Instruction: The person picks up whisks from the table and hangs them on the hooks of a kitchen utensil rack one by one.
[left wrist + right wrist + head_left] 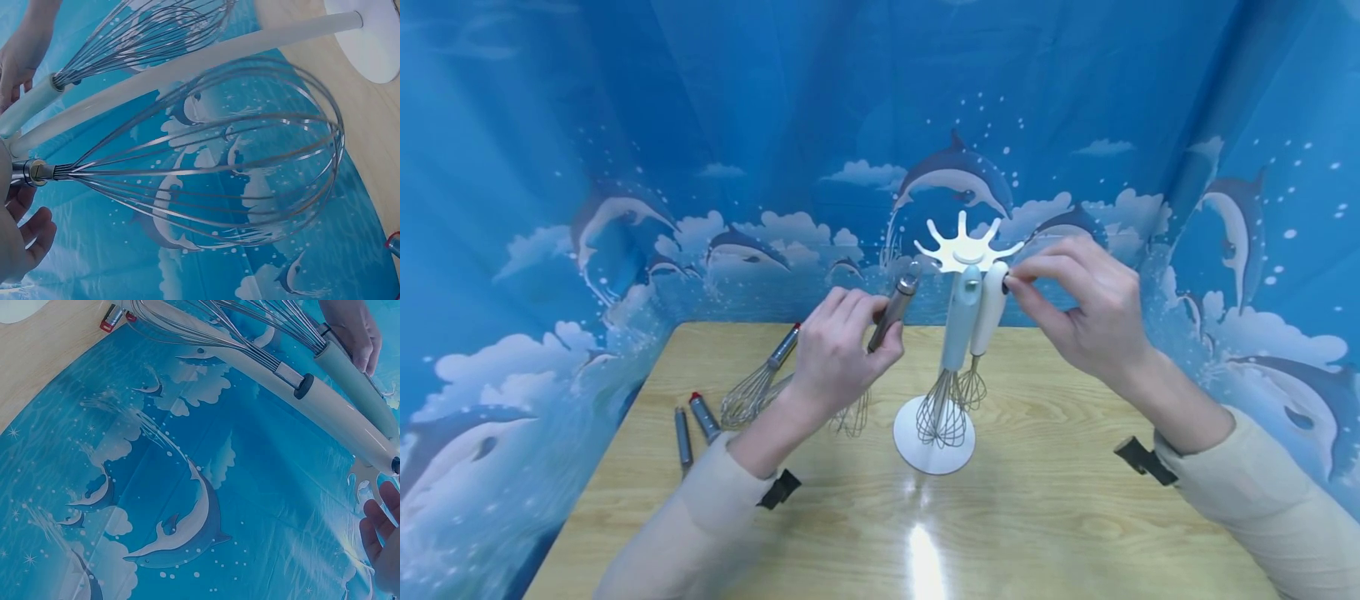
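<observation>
In the head view a white stand (pixel 967 252) rises from a round base, with a ring of prongs at its top. A whisk with a pale blue-green handle (pixel 961 321) hangs at its front, and a white-handled whisk (pixel 990 310) is just to the right. At that white handle's upper end, my right hand (pixel 1086 304) pinches with thumb and forefinger. My left hand (pixel 842 354) grips a metal-handled whisk (pixel 893 310) left of the stand, handle end up. Its wire loops (pixel 250 169) hang below, apart from the stand's pole (pixel 187 65) in the left wrist view.
On the left of the wooden table (pixel 1045 492) lie a wire whisk (pixel 751 392), a red-tipped handle (pixel 703 415) and a thin grey handle (pixel 682 437), partly hidden by my left arm. A blue dolphin-print curtain (pixel 820 100) surrounds the table's back and sides.
</observation>
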### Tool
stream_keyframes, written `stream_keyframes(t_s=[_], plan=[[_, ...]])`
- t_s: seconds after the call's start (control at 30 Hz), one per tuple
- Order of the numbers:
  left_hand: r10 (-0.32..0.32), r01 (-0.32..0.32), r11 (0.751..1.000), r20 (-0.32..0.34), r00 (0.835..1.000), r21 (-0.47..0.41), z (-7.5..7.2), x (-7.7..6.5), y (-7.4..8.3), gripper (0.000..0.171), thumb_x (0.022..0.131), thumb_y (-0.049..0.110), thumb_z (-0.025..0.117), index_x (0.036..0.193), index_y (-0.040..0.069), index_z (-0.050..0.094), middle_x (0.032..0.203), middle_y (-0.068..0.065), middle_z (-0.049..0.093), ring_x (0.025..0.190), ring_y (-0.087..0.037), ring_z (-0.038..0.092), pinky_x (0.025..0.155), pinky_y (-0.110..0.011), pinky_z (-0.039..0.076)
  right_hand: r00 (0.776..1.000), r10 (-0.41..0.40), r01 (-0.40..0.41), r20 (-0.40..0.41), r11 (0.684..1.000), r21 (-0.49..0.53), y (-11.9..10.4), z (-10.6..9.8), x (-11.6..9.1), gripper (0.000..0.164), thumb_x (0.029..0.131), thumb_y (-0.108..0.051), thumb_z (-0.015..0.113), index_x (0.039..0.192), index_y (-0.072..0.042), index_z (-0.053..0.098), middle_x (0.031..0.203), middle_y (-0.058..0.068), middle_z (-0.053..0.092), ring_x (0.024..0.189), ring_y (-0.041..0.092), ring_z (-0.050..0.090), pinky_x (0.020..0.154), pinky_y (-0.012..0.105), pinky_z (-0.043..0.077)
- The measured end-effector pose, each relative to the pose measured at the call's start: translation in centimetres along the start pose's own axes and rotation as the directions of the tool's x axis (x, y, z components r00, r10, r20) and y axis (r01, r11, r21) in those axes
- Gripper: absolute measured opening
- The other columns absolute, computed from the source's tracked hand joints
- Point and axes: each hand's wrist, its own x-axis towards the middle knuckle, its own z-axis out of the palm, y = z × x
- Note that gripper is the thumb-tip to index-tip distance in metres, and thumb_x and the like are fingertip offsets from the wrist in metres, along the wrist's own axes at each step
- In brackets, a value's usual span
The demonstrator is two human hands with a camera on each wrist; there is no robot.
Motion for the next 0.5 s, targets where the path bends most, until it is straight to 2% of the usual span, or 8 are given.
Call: stream_keyframes(t_s=[0.27,0.5], plan=[[-0.022,0.025,0.996,0.027,0.999,-0.084,-0.9,0.6,0.4,0.018,0.090,0.015,0.071,0.100,0.000,0.070,0.086,-0.010,0.075,0.080,-0.024,0.065,0.064,-0.031,0.056,1.000,0.000,0.000,0.003,1.000,0.002,0.0,0.0,0.0,0.046,0.105,-0.041,0.063,0.089,0.001,0.073,0.078,0.015,0.070,0.077,0.031,0.062,0.092,0.009,0.044],[-0.006,0.011,0.996,0.064,0.998,-0.084,-1.4,0.9,0.7,0.018,0.091,0.016,0.070,0.102,0.002,0.071,0.088,-0.008,0.075,0.081,-0.023,0.064,0.065,-0.030,0.056,1.000,-0.001,0.001,0.000,1.000,-0.001,0.0,0.0,0.0,0.046,0.105,-0.041,0.063,0.089,0.001,0.073,0.078,0.015,0.070,0.077,0.031,0.062,0.091,0.009,0.044]])
